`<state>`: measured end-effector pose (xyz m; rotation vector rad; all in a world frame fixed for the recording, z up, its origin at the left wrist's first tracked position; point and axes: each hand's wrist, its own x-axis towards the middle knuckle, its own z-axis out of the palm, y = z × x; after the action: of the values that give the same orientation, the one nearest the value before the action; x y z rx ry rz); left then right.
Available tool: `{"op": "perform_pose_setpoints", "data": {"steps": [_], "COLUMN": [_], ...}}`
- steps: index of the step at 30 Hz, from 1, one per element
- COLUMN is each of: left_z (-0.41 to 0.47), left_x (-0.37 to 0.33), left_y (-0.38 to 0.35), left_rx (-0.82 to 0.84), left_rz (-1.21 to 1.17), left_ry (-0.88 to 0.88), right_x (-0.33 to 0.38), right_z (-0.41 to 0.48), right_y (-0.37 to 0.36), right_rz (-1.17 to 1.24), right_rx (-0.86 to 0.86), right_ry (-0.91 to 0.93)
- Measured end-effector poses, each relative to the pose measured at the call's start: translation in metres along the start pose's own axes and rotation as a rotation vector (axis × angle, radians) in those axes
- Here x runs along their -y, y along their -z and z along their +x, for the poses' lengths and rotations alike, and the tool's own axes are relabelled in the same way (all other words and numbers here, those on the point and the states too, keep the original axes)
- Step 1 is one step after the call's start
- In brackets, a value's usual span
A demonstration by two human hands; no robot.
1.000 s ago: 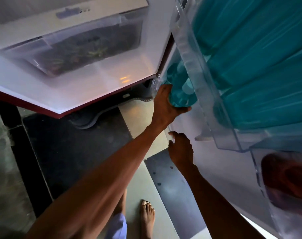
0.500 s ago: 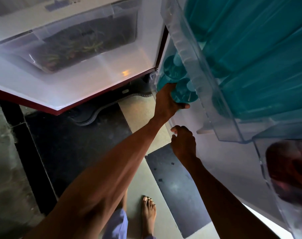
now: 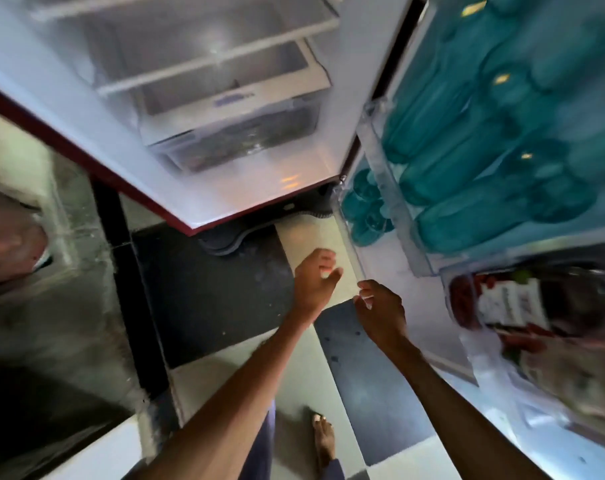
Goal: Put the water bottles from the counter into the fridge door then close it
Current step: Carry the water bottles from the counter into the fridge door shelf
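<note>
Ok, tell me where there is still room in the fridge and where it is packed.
Free: the wire shelves inside the fridge look bare, above the crisper drawer. Crowded: the door rack is filled with teal bottles; the lower door bin holds more. Both the left hand and the right hand are empty.

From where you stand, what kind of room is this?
Most likely a home kitchen: an open fridge, teal water bottles in its door, and a tiled floor.

Fridge door shelf (image 3: 380, 161), upper right of the frame: clear plastic, holding teal water bottles (image 3: 467, 150) side by side. Lower door bin (image 3: 363, 216), centre right: more teal bottles.
</note>
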<state>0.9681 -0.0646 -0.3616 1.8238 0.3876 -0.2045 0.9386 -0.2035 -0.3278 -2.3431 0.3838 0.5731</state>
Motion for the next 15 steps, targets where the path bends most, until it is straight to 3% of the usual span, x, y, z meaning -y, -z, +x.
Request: {"op": "perform_pose_setpoints", "data": {"steps": [3, 5, 10, 15], "left_z": [-0.102, -0.174, -0.354, -0.540], "left_x": [-0.027, -0.045, -0.092, -0.111], "left_y": [0.065, 0.106, 0.182, 0.221], "left_rx": [-0.109, -0.237, -0.544, -0.844], "left_rz": [-0.080, -0.123, -0.180, -0.275], "left_ry": [0.150, 0.193, 0.190, 0.206], "right_x": [0.043, 0.069, 0.110, 0.133], "right_z": [-0.073, -0.127, -0.272, -0.423], "right_y": [0.018, 0.028, 0.044, 0.032], "right_rz": [0.029, -0.004, -0.035, -0.058], "right_rx": [0.074, 0.129, 0.274, 0.486], "right_ry": [0.072, 0.223, 0.568, 0.801]}}
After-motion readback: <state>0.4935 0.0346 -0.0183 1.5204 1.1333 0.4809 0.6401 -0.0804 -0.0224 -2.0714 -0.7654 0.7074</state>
